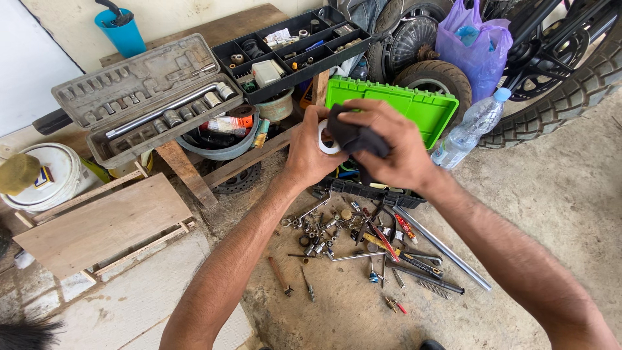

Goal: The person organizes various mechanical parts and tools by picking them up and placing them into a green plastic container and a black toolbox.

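My left hand [311, 152] pinches a white ring [326, 137] while my right hand [395, 146] presses a dark cloth [355, 137] against it, both above the green toolbox lid [414, 107]. From the left I see a white bucket [55, 175] with a blue-and-yellow label, a grey socket case [139, 91], loose tools [363, 246] on the floor, then a clear bottle [473, 126] and purple bag [476, 45].
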